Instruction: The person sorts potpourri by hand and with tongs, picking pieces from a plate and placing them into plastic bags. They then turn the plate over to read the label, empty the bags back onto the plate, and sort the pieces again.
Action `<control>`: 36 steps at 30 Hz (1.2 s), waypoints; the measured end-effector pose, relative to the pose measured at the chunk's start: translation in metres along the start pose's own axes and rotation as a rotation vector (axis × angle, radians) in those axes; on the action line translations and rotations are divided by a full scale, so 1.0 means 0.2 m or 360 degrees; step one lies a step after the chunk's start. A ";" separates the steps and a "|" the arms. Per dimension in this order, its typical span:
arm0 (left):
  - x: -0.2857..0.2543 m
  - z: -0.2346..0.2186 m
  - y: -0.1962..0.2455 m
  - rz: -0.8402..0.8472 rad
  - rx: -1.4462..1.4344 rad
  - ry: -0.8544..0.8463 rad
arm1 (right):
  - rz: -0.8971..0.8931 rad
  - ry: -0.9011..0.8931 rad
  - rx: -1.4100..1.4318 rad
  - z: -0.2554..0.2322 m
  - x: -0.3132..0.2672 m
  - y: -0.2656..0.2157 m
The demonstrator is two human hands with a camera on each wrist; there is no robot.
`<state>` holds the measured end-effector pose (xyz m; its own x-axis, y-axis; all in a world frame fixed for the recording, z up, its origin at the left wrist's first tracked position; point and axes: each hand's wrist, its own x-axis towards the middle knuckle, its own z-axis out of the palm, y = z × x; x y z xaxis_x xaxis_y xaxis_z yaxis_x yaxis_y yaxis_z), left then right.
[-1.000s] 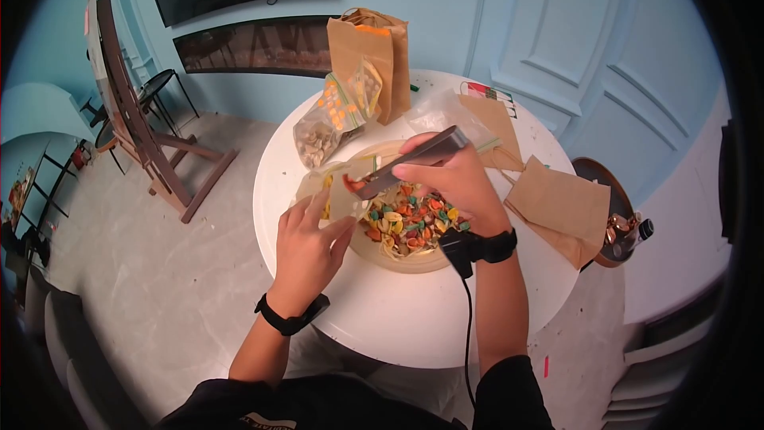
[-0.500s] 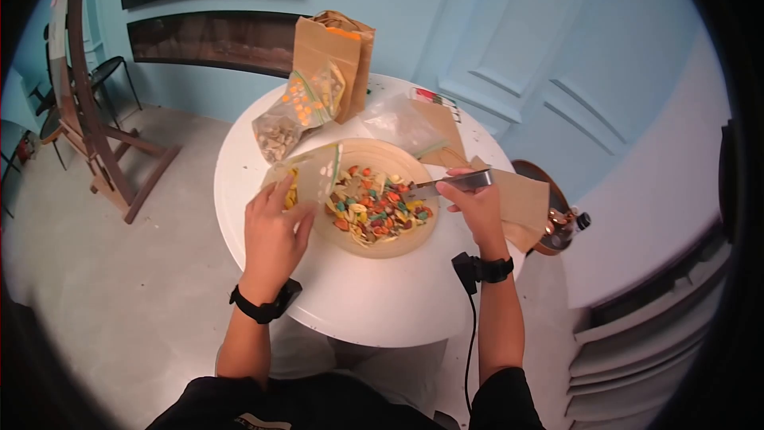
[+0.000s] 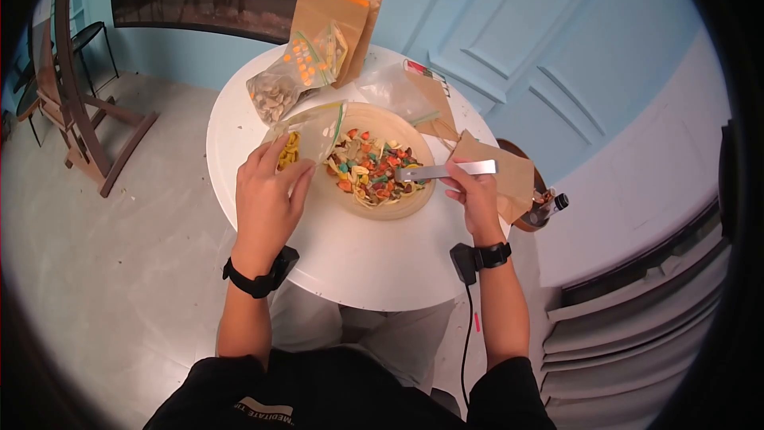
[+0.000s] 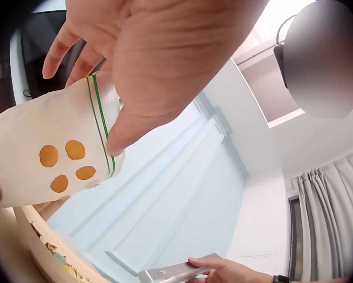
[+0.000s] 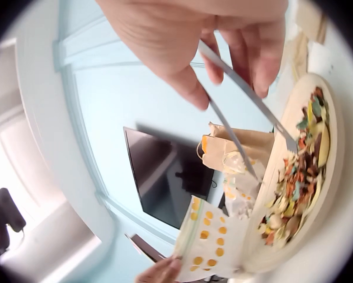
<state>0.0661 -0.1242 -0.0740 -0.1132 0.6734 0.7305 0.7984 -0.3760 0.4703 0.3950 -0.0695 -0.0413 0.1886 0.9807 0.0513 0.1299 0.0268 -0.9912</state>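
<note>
My left hand (image 3: 270, 199) holds a clear zip bag (image 3: 314, 127) with yellow pieces inside, at the left side of a round, pale bowl (image 3: 419, 143). In the left wrist view the thumb lies along the green zip of this bag, which is printed with orange dots. The bowl holds small shell-like pieces (image 3: 368, 179) in orange, green, yellow and dark red. My right hand (image 3: 475, 201) grips metal tongs (image 3: 455, 169) over the bowl's right side. In the right wrist view the two arms of the tongs stand apart, with nothing visible between the tips.
Behind the bowl stand a brown paper bag (image 3: 326, 17) and another zip bag (image 3: 274, 94) of pale pieces. A clear plastic bag (image 3: 386, 89) and flat paper bags (image 3: 497, 171) lie at the right of the white table (image 3: 382, 271). A dark stand with a bottle (image 3: 551, 209) is beyond.
My right hand has brought the tongs from the zip bag's mouth rightward over the bowl. The orange-red piece earlier at their tips no longer shows there. My left hand keeps holding the bag.
</note>
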 end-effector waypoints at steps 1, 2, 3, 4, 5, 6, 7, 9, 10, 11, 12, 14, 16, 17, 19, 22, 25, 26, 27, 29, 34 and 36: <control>0.00 0.00 0.00 0.0012 0.0002 -0.0013 | 0.0085 0.0060 0.0156 -0.02 0.01 0.05; 0.00 0.00 0.00 0.0026 0.0002 -0.0029 | 0.0173 0.0123 0.0312 -0.04 0.01 0.10; 0.00 0.01 0.00 0.0023 -0.0010 -0.0045 | 0.0290 0.0087 0.0433 -0.05 0.03 0.14; 0.01 0.02 0.00 0.0025 -0.0023 -0.0056 | 0.0362 0.0042 0.0548 -0.05 0.03 0.16; 0.01 0.03 0.01 0.0025 -0.0037 -0.0072 | 0.0435 -0.0001 0.0663 -0.04 0.03 0.18; 0.01 0.03 0.02 0.0035 -0.0026 -0.0083 | 0.0503 -0.0047 0.0779 -0.03 0.03 0.19; 0.02 0.04 0.02 0.0044 -0.0011 -0.0092 | 0.0470 -0.0091 0.0823 -0.02 0.04 0.22; 0.02 0.04 0.03 0.0053 0.0002 -0.0117 | 0.0383 -0.0236 0.0812 0.01 0.04 0.27; 0.02 0.04 0.03 0.0058 -0.0002 -0.0126 | 0.0336 -0.0305 0.0807 0.02 0.04 0.30; 0.03 0.04 0.03 0.0067 -0.0007 -0.0132 | 0.0296 -0.0370 0.0813 0.03 0.06 0.33; 0.03 0.05 0.03 0.0081 0.0014 -0.0133 | 0.0249 -0.0364 0.0788 0.04 0.07 0.36; 0.02 0.05 0.04 0.0112 0.0047 -0.0134 | 0.0153 -0.0343 0.0732 0.05 0.07 0.38; 0.02 0.06 0.05 0.0124 0.0056 -0.0137 | 0.0209 -0.0350 0.0754 0.03 0.07 0.40; 0.02 0.06 0.05 0.0128 0.0061 -0.0135 | 0.0235 -0.0356 0.0763 0.02 0.06 0.41; 0.02 0.06 0.07 0.0146 0.0077 -0.0134 | 0.0217 -0.0352 0.0774 0.03 0.03 0.43; 0.01 0.06 0.09 0.0148 0.0083 -0.0152 | 0.0205 -0.0324 0.0746 0.00 -0.05 0.42; 0.02 0.06 0.09 0.0135 0.0061 -0.0170 | 0.0210 -0.0270 0.0707 -0.03 -0.15 0.37; 0.02 0.06 0.09 0.0128 0.0050 -0.0172 | 0.0213 -0.0251 0.0694 -0.05 -0.18 0.35; 0.02 0.06 0.09 0.0132 0.0059 -0.0172 | 0.0214 -0.0236 0.0651 -0.07 -0.21 0.33; 0.01 0.05 0.11 0.0149 0.0075 -0.0172 | 0.0243 -0.0248 0.0620 -0.13 -0.26 0.33; -0.01 0.00 0.18 0.0199 0.0110 -0.0246 | 0.0341 -0.0211 0.0548 -0.27 -0.41 0.34; -0.03 -0.03 0.21 0.0225 0.0136 -0.0288 | 0.0330 -0.0189 0.0533 -0.32 -0.46 0.31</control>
<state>0.0975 -0.1473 -0.0551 0.1046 0.7239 0.6820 0.8468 -0.4243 0.3206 0.4470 -0.1710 -0.0992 0.0612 0.9870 -0.1486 -0.2264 -0.1312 -0.9651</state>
